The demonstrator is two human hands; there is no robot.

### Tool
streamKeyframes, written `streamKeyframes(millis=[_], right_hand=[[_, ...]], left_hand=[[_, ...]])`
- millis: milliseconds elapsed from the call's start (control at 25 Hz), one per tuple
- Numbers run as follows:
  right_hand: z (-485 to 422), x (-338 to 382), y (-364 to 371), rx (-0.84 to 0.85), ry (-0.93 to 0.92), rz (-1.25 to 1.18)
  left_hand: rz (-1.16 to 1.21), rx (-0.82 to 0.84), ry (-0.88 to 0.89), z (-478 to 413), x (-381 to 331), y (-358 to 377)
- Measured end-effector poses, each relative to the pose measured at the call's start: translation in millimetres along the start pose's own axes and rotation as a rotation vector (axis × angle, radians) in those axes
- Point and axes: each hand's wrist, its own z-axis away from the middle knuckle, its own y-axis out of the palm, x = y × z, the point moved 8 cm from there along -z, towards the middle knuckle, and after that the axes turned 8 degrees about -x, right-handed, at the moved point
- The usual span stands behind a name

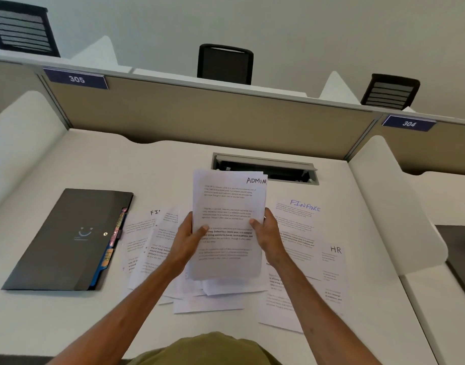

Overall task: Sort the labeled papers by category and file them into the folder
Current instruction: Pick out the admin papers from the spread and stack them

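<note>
Your left hand (185, 234) and right hand (268, 233) pinch the ADMIN stack (227, 222) over the middle of the desk (160, 164). Near its left edge the folder (68, 241) lies closed. FINANCE sheet (297, 219) and HR sheet (331, 275) lie loose on the right. Sorting looks early, filing not begun.

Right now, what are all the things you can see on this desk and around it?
white desk: one, white, under everything
dark grey closed folder with coloured tabs: one, desk's left side
stack of white printed papers marked ADMIN: one, held up at centre
white sheet marked FINANCE: one, flat, right of the stack
white sheet marked HR: one, near right
loose white printed sheets: several overlapping, count unclear, beside the folder
grey cable slot: one, desk's back
beige partition: one, behind desk
blue number signs: two, 305 and 304, on partition
black chairs: three, beyond partition
left-hand grip: holds stack's left edge
right-hand grip: holds stack's right edge
</note>
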Motion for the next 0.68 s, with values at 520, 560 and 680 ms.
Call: streamKeyframes(millis=[520, 560, 680], right_hand=[[26, 17, 10, -0.039, -0.141, -0.154], [29, 5, 12, -0.038, -0.111, -0.137], [34, -9, 15, -0.068, -0.073, -0.094]], left_hand=[[0.066, -0.087, 0.144, -2, -24, -9], [0.045, -0.066, 0.127, 2, -15, -7], [0.004, -0.043, 0.133, 8, -9, 2]])
